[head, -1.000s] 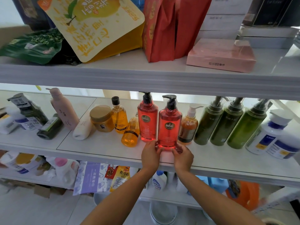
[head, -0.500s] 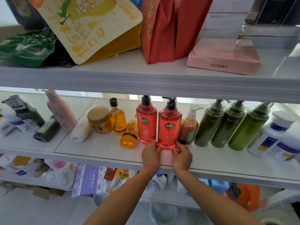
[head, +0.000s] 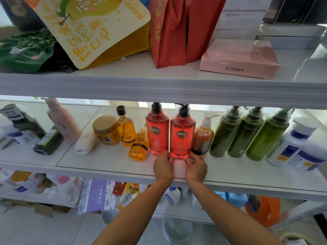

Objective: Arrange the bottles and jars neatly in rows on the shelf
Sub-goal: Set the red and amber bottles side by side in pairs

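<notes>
Both forearms reach up from below, side by side, wrists over the front lip of the middle shelf (head: 106, 161). The left hand (head: 163, 167) and right hand (head: 196, 167) meet at the foot of the red pump bottle (head: 183, 137). The left fingers curl round its lower left corner and the right fingers pinch its lower right, so both hands grip its base closely.

The shelf is a pale, glossy board, and the bottle stands on it near the front edge, about mid-width. The second red bottle (head: 157, 131) stands touching its left side. Left of that are two orange bottles (head: 126, 129), a gold-lidded jar (head: 106, 129), a white tube (head: 85, 142) lying down and a leaning pink bottle (head: 62, 121). An amber pump bottle (head: 202, 137) stands just to the right of the held bottle, then three green bottles (head: 243, 135) in a row. The upper shelf (head: 159, 87) runs above the held bottle and bears pouches and boxes; below it lie more packets and a pale tiled floor.

The held bottle stands upright, long axis vertical, black pump at the top, dark oval label facing outward toward the person.
</notes>
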`<state>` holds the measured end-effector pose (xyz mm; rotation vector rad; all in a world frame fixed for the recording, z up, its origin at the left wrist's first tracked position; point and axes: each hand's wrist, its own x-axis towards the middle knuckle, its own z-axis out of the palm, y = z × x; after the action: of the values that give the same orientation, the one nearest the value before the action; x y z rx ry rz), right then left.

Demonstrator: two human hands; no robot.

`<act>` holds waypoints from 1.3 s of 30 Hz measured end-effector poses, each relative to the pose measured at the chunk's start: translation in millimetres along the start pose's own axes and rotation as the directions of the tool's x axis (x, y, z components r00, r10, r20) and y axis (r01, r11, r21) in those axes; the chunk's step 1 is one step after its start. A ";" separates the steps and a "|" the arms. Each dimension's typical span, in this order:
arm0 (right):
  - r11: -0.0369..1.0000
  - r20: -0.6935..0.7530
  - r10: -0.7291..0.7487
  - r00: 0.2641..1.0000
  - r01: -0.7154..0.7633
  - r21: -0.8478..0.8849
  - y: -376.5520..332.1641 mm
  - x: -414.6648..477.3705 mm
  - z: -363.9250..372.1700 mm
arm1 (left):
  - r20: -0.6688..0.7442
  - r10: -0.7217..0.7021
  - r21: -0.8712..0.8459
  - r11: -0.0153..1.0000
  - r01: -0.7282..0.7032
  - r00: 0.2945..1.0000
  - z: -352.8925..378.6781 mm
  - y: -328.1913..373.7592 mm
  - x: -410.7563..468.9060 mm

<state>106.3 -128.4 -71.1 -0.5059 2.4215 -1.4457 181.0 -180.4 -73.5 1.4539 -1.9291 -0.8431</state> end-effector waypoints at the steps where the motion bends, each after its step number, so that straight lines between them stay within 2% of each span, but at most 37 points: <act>1: 1.000 0.003 -0.004 1.000 0.004 0.001 0.0 -0.1 -0.7 | 0.004 0.001 0.002 1.000 -0.001 1.000 0.1 -0.4 -0.1; 7: 0.994 0.067 -0.093 0.993 0.097 -0.045 6.1 -5.8 -4.4 | 0.031 0.069 0.071 0.995 -0.071 0.997 -4.0 -7.1 -2.5; 10: 0.961 0.128 -0.177 0.976 0.200 -0.190 14.1 -13.6 -12.6 | 0.017 0.236 0.241 0.942 -0.234 0.971 -15.3 -25.3 -8.4; 12: 0.899 0.213 -0.294 0.932 0.345 -0.271 18.4 -21.0 -17.9 | 0.066 0.327 0.349 0.878 -0.329 0.943 -24.3 -36.5 -14.9; 15: 0.804 0.378 -0.409 0.831 0.524 -0.282 21.5 -30.8 -21.6 | 0.068 0.428 0.462 0.787 -0.409 0.901 -37.9 -46.8 -30.3; 18: 0.749 0.536 -0.408 0.739 0.606 -0.266 16.5 -41.8 -19.6 | 0.034 0.377 0.491 0.800 -0.344 0.926 -51.8 -55.1 -45.0; 21: 0.761 0.599 -0.405 0.691 0.618 -0.198 1.3 -51.8 -7.6 | -0.025 0.321 0.490 0.829 -0.268 0.947 -76.8 -60.3 -44.6; 23: 0.799 0.611 -0.380 0.694 0.579 -0.161 -10.0 -59.0 4.2 | -0.010 0.354 0.534 0.793 -0.294 0.935 -90.0 -70.6 -37.3; 25: 0.885 0.582 -0.305 0.754 0.450 -0.118 -22.3 -66.3 15.0 | 0.005 0.350 0.549 0.782 -0.295 0.937 -101.3 -76.1 -32.5; 27: 0.953 0.540 -0.199 0.818 0.289 -0.086 -32.7 -70.7 26.6 | -0.003 0.218 0.491 0.850 -0.189 0.976 -106.8 -76.3 -28.3; 30: 0.997 0.464 -0.055 0.884 0.073 -0.021 -47.4 -72.7 46.8 | -0.041 -0.040 0.235 0.971 0.048 0.998 -111.1 -78.1 -12.6; 33: 0.974 0.391 0.117 0.913 -0.181 0.133 -60.6 -71.6 71.0 | -0.063 -0.141 -0.025 0.990 0.140 0.988 -118.4 -73.1 11.8; 39: 0.940 0.304 0.204 0.931 -0.273 0.203 -78.8 -75.3 103.1 | 0.249 -0.152 -0.277 0.935 0.220 0.957 -124.3 -73.4 57.9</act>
<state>228.2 -211.9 -44.8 -0.3175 1.9759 -1.4298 305.7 -269.4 -46.7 1.4173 -1.7347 -1.3791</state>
